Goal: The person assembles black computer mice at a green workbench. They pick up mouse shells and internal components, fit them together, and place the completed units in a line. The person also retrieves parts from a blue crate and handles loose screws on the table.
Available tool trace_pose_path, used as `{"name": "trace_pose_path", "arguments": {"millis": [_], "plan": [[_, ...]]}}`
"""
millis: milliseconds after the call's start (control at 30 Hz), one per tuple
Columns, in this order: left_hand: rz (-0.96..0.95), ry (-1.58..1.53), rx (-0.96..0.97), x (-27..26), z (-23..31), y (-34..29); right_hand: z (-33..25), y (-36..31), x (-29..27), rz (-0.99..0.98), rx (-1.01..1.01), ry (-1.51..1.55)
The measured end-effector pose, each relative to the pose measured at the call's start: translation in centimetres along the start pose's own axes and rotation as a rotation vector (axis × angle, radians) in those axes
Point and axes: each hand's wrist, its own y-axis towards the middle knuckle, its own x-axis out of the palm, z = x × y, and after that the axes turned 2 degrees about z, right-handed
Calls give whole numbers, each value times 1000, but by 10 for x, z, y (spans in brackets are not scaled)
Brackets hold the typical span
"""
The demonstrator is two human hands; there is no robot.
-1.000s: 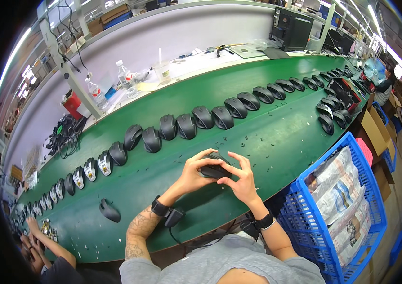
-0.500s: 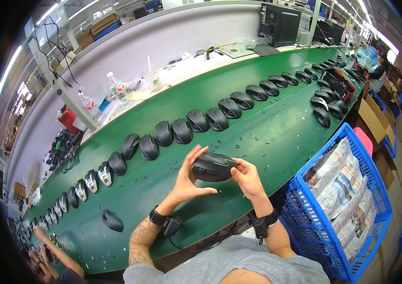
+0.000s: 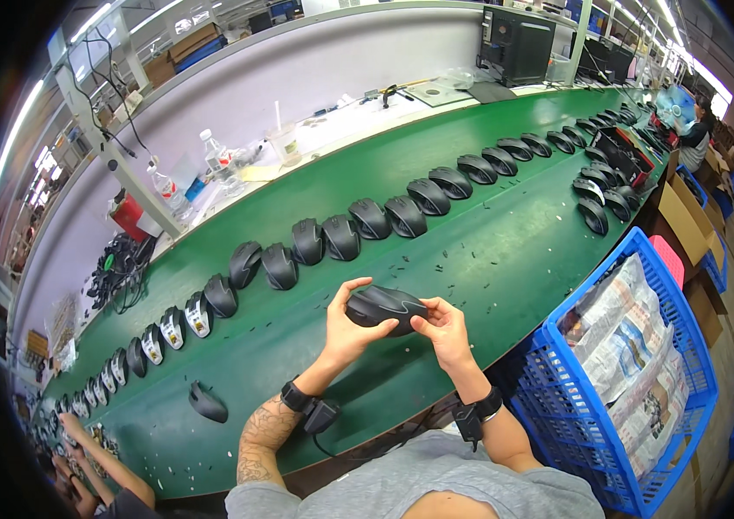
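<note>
The black computer mouse point(image 3: 387, 306) is held above the near half of the green workbench point(image 3: 298, 350), in front of the person's chest; the left hand point(image 3: 347, 336) is partly closed, with fingers and thumb curved around the mouse's left end; the right hand point(image 3: 449, 337) grips the right end between thumb and fingers.

A row of mice point(image 3: 341, 236) runs from near left to far right, between the held mouse and the white ledge point(image 3: 332, 130); several units at its left part show silver-white top sections point(image 3: 197, 317); a single mouse point(image 3: 208, 403) lies apart at near left; small black fragments point(image 3: 488, 262) are scattered on the surface right of the hands.

A blue plastic crate point(image 3: 589, 419), containing printed paper sheets point(image 3: 639, 346), occupies the space at the right bench edge; a cluster of mice point(image 3: 593, 215) and a red-and-black box point(image 3: 626, 156) stand at far right; the ledge carries plastic bottles point(image 3: 217, 157), a clear cup point(image 3: 284, 145) and a black computer tower point(image 3: 518, 48); a tangle of cables point(image 3: 116, 266) lies at far left; a co-worker's arm point(image 3: 112, 458) enters at near left.
</note>
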Motion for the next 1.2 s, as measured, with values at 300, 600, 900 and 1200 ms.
{"name": "trace_pose_path", "arguments": {"millis": [300, 600, 900, 1200], "plan": [[-47, -105, -64, -6, 5, 2, -6, 3, -8, -100, 121, 88], [-1, -164, -81, -4, 6, 0, -1, 4, -7, -68, 144, 101], [-131, -507, -420, -16, -10, 8, -7, 9, -12, -8, 276, 127], [-116, -696, -547, -10, 4, 1, -7, 16, -6, 100, 459, 277]]}}
